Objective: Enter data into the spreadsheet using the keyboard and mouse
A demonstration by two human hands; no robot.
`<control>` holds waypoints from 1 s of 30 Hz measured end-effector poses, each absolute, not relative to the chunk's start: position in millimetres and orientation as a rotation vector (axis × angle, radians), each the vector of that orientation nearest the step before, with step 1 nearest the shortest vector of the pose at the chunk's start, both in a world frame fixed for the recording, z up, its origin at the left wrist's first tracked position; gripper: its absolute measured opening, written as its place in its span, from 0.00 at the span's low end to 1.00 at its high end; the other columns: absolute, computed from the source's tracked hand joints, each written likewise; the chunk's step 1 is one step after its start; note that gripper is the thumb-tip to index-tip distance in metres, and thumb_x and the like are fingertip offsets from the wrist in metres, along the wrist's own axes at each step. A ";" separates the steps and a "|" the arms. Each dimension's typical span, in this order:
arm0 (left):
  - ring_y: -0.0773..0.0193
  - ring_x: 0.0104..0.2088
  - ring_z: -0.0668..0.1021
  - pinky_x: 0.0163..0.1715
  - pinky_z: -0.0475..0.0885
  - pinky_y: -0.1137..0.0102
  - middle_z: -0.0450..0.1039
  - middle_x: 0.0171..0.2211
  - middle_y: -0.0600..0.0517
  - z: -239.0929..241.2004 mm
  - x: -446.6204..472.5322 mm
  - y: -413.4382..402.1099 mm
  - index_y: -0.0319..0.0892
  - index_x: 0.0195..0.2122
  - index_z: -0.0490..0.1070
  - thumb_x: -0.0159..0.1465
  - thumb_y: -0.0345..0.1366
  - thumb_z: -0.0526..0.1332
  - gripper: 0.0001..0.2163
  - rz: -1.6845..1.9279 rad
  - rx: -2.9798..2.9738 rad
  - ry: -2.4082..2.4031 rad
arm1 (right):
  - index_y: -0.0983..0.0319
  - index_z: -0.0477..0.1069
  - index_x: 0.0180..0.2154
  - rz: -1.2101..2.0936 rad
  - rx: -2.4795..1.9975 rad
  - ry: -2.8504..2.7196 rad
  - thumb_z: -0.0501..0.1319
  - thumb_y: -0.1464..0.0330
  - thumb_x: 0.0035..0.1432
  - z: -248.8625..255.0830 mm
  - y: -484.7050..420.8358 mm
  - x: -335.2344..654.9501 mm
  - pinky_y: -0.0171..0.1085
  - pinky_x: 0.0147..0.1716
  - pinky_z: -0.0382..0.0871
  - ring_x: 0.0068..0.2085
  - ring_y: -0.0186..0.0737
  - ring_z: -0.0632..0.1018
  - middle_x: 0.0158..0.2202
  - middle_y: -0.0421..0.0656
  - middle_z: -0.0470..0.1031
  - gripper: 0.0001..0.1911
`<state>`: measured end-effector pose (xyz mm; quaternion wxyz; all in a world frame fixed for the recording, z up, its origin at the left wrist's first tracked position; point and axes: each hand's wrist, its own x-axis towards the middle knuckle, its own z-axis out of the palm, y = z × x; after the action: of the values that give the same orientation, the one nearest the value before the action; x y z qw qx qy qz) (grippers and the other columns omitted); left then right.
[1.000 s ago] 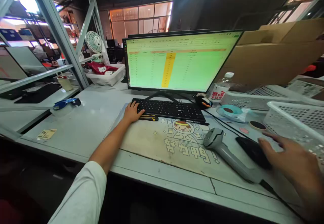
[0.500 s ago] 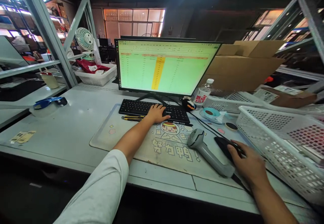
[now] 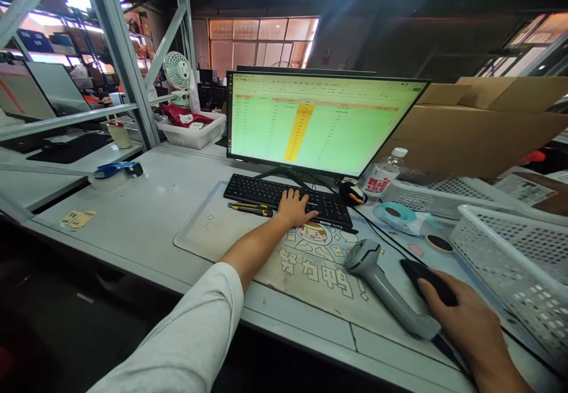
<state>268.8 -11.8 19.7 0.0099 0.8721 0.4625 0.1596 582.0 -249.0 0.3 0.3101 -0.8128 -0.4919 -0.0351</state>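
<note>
My left hand (image 3: 293, 208) lies over the right part of a black keyboard (image 3: 252, 188), fingers spread on the keys. My right hand (image 3: 470, 316) is wrapped over a black computer mouse (image 3: 439, 287), thumb along its near side. A grey handheld barcode scanner (image 3: 390, 292) lies on the cartoon-printed desk mat (image 3: 199, 236), just left of the mouse. Yellow-and-black utility knives (image 3: 249, 208) lie along the keyboard's front edge, and a black pen (image 3: 339, 226) is to the right of my left hand. Behind the keyboard, a monitor (image 3: 261, 123) displays a spreadsheet with one yellow column.
White plastic baskets (image 3: 501, 245) and a cardboard box (image 3: 479, 129) crowd the right side. A bottle (image 3: 381, 177), a teal tape roll (image 3: 397, 214) and cables sit by the monitor. Blue tape (image 3: 116, 171) lies at left, before a basket (image 3: 195, 135) and metal frame post (image 3: 119, 55).
The camera has turned a little left, so the desk items appear further right. My left hand stays on the keyboard, and my right hand remains on the mouse.
</note>
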 end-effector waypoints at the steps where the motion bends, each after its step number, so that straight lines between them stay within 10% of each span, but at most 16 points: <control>1: 0.39 0.72 0.60 0.72 0.53 0.49 0.61 0.71 0.36 21.5 269.5 -11.7 0.40 0.72 0.62 0.72 0.63 0.49 0.37 0.497 2.711 1.442 | 0.60 0.75 0.51 -0.088 -2.148 -1.309 0.52 0.40 0.49 1.4 -249.1 580.9 0.60 0.65 0.65 0.62 0.65 0.74 0.59 0.55 0.77 0.39; 14: 0.48 0.66 0.67 0.66 0.63 0.55 0.70 0.65 0.42 26.5 126.0 20.2 0.41 0.63 0.71 0.75 0.51 0.53 0.24 0.845 2.520 1.666 | 0.59 0.71 0.55 -0.184 -2.060 -1.513 0.51 0.40 0.51 -11.6 -243.9 588.7 0.58 0.66 0.66 0.62 0.63 0.75 0.59 0.55 0.74 0.40; 30: 0.40 0.74 0.57 0.72 0.58 0.49 0.54 0.76 0.50 -1.9 59.0 43.1 0.47 0.72 0.62 0.74 0.56 0.50 0.30 0.697 2.334 1.667 | 0.61 0.74 0.59 -0.437 -1.933 -1.655 0.52 0.48 0.65 -40.1 -236.2 621.2 0.58 0.55 0.77 0.55 0.59 0.81 0.60 0.55 0.75 0.33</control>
<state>59.0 43.1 -1.9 0.0949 0.7871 0.5623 0.2349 621.2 -236.2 -40.1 0.2760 -0.7195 -0.6162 -0.1625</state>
